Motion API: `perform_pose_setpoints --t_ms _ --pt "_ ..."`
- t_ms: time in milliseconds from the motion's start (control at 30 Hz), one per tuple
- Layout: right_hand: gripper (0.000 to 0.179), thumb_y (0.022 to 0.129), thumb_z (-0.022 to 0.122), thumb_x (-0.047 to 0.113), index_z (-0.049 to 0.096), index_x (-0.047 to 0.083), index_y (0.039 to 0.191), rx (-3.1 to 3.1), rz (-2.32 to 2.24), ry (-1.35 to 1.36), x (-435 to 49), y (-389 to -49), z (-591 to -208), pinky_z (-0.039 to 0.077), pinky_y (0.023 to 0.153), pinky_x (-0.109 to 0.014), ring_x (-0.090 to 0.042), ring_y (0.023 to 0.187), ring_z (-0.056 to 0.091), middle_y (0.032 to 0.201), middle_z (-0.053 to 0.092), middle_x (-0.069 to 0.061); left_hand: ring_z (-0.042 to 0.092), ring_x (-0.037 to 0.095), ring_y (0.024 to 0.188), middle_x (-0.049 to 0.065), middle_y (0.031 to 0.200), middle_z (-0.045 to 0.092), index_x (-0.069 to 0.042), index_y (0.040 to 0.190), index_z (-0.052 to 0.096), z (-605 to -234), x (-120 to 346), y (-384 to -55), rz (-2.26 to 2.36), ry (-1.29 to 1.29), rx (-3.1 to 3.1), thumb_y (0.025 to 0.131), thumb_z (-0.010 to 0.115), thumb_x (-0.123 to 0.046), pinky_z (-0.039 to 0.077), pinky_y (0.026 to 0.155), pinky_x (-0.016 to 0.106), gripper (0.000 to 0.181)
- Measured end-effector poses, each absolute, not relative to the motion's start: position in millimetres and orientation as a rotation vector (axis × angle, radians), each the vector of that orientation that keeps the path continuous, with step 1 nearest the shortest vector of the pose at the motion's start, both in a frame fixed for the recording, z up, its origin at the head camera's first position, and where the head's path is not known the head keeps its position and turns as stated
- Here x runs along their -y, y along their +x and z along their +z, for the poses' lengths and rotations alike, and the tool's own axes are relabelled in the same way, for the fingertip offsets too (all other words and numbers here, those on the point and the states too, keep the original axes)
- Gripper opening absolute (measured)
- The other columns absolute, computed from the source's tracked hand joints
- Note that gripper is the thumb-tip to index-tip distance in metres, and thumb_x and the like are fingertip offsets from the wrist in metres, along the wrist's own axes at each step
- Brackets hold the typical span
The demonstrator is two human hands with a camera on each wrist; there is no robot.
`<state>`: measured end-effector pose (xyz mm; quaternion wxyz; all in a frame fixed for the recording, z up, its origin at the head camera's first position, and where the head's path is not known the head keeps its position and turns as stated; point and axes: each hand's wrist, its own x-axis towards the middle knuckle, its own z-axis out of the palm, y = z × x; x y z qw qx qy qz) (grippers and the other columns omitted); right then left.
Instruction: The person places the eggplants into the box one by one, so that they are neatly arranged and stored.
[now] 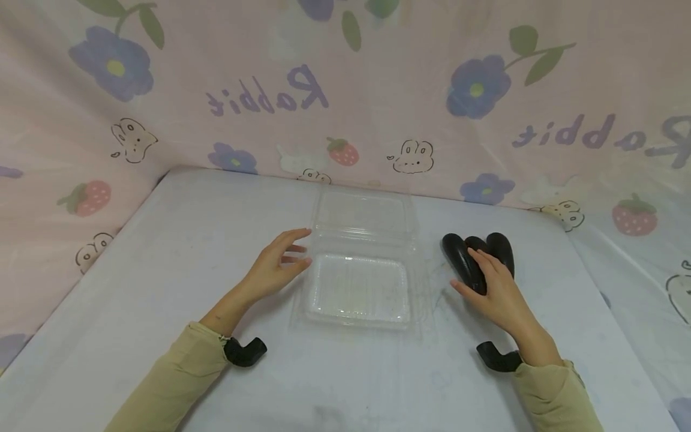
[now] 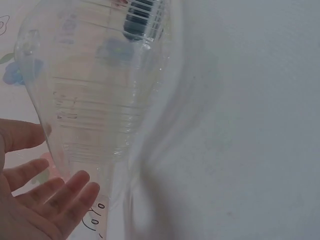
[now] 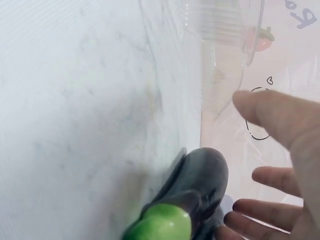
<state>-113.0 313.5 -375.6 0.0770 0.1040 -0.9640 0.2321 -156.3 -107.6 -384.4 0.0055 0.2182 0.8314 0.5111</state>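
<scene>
An opened clear plastic clamshell container (image 1: 357, 289) sits mid-table, its lid (image 1: 360, 213) folded out toward the back. At its left side is my left hand (image 1: 272, 267), fingers extended; in the left wrist view the thumb and fingers are by the clear plastic rim (image 2: 39, 112), gripping nothing. Three dark eggplants (image 1: 462, 258) lie together right of the container. Over their near ends reaches my right hand (image 1: 499, 297), thumb and fingers spread. The right wrist view shows a green cap (image 3: 162, 222) on one eggplant (image 3: 205, 172); whether the fingertips touch is unclear.
A white covering lies over the table (image 1: 135, 288). Behind it and at both sides hangs a pink printed curtain (image 1: 367, 108) with flowers, rabbits and strawberries. Black curved pieces (image 1: 245, 352) stick out at both wrists, by the light sleeves.
</scene>
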Motion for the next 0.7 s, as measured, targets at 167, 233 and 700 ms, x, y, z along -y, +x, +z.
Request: perform_pose_setpoints --t_ms 167,233,700 --pt "0.069 0.086 0.072 0.03 0.043 -0.005 0.138 2.861 0.657 0.316 -313.5 -113.3 -377.7 0.036 0.094 -0.067 -0.052 0.122 0.039 0.135 0.041 -0.033 0.057 0.038 0.116 0.017 0.147 0.039 -0.003 0.142 0.042 -388.9 107.8 -157.3 1.622 0.777 -2.559 0.089 0.064 -0.001 0.051 0.093 0.051 0.058" --pt "0.068 0.086 0.072 0.029 0.044 -0.005 0.138 2.866 0.651 0.312 -313.9 -113.1 -378.1 0.037 0.094 -0.066 -0.05 0.121 0.04 0.134 0.043 -0.032 0.056 0.037 0.116 0.018 0.149 0.036 -0.002 0.142 0.042 -390.3 107.7 -156.9 1.604 0.799 -2.553 0.089 0.064 -0.002 0.051 0.094 0.051 0.058" --pt "0.061 0.082 0.075 0.016 0.049 -0.008 0.132 2.82 0.602 0.359 -315.7 -112.2 -383.9 0.042 0.089 -0.063 -0.048 0.112 0.048 0.124 0.051 -0.031 0.057 0.037 0.116 0.017 0.156 0.025 0.003 0.141 0.042 -394.6 109.4 -154.0 1.527 0.842 -2.544 0.09 0.065 -0.007 0.051 0.094 0.049 0.057"
